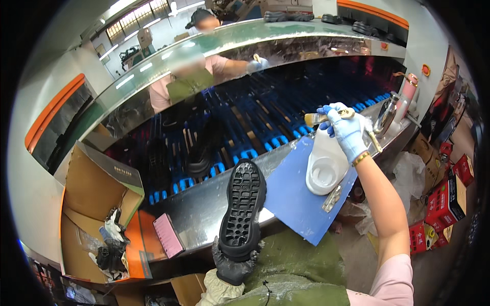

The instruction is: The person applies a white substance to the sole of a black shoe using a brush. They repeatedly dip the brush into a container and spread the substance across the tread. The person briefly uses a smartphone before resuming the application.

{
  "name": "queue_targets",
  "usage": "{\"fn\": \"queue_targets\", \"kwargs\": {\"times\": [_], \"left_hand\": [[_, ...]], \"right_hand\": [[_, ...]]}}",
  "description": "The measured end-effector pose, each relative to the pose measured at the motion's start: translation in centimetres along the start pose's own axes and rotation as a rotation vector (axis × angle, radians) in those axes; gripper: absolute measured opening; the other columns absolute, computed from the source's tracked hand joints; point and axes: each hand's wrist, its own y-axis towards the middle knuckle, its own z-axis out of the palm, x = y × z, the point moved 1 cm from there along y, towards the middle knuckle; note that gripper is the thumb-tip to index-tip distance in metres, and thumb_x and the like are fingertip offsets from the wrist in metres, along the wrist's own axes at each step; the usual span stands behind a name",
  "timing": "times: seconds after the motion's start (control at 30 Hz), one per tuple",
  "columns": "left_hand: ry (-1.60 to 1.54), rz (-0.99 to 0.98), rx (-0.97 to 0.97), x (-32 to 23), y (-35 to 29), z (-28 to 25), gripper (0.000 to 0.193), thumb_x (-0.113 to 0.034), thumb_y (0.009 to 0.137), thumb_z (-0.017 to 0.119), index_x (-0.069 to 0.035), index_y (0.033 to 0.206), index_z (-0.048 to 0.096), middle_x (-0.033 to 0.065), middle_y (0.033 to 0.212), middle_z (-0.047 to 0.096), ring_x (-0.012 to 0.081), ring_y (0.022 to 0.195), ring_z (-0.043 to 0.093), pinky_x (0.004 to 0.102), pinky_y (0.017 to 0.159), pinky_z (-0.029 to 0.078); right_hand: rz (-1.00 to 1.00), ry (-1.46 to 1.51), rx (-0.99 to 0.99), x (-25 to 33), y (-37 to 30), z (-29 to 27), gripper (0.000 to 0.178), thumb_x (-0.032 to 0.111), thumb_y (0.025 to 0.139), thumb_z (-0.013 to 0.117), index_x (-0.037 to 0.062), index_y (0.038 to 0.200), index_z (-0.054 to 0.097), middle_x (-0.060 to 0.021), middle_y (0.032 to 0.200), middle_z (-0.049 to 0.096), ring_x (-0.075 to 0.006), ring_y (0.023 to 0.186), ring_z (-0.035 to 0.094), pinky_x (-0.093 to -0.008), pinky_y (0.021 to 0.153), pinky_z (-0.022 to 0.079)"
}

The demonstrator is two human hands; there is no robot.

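Observation:
My left hand (235, 264), in a dirty dark glove, grips one end of a black shoe sole (243, 196). The sole stands tilted up, its blocky, hollowed pattern facing me. Higher and to the right, my right hand (347, 130), in a white and blue glove, is closed round a flat paintbrush (326, 117) whose pale bristles point left. Below that hand sits a white plastic container (326, 171) with a round opening, resting on a blue sheet (288, 194). Beside the container another brush-like handle (375, 140) sticks out.
A conveyor (229, 132) with blue-ended bars runs under a shiny machine hood. Left, an open cardboard box (92, 224) holds gloves and scraps, beside a pink card (168, 235). Bottles (406, 97) stand at right. Red boxes (444, 206) lie lower right. A capped person (201, 20) is beyond.

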Motion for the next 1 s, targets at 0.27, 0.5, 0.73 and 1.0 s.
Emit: {"fn": "queue_targets", "kwargs": {"times": [0.27, 0.5, 0.73, 1.0], "left_hand": [[-0.212, -0.222, 0.361, -4.2, 4.4, 8.2, 0.066, -0.052, 0.101, 0.047, -0.008, 0.149, 0.043, 0.0256, 0.144, 0.05, 0.037, 0.12, 0.059, 0.0507, 0.086, 0.058], [-0.354, -0.163, 0.933, -8.4, 18.7, 39.1, 0.08, -0.058, 0.098, 0.059, -0.014, 0.159, 0.032, 0.0285, 0.151, 0.043, 0.0414, 0.134, 0.049, 0.0594, 0.097, 0.055], [0.61, -0.024, 0.939, 4.4, 18.3, 33.4, 0.062, -0.045, 0.099, 0.064, -0.009, 0.147, 0.047, 0.0211, 0.141, 0.054, 0.0347, 0.13, 0.053, 0.0484, 0.104, 0.049], [1.913, 0.912, 0.273, -6.0, 19.4, 13.8, 0.064, -0.043, 0.093, 0.07, -0.011, 0.146, 0.053, 0.0173, 0.143, 0.055, 0.0373, 0.133, 0.049, 0.0453, 0.114, 0.039]], "right_hand": [[0.107, 0.241, -0.024, -1.9, 2.9, -3.1, 0.022, 0.016, 0.103, 0.059, 0.0011, 0.112, 0.072, -0.0111, 0.096, 0.075, -0.01, 0.068, 0.068, -0.0191, 0.054, 0.052], [0.085, 0.293, 0.002, -0.9, 2.5, -1.6, 0.02, 0.018, 0.102, 0.059, 0.0076, 0.11, 0.075, -0.0023, 0.081, 0.07, -0.0057, 0.06, 0.06, -0.0198, 0.058, 0.051], [0.182, 0.465, -0.086, -7.2, 3.7, -6.4, 0.028, 0.027, 0.102, 0.063, 0.0074, 0.121, 0.072, -0.0037, 0.097, 0.071, -0.009, 0.073, 0.065, -0.022, 0.065, 0.054], [-0.077, 0.083, -0.001, -2.5, 1.6, -4.0, 0.026, 0.022, 0.105, 0.06, 0.0034, 0.12, 0.071, -0.0027, 0.103, 0.072, -0.0034, 0.079, 0.065, -0.0165, 0.069, 0.051]]}}
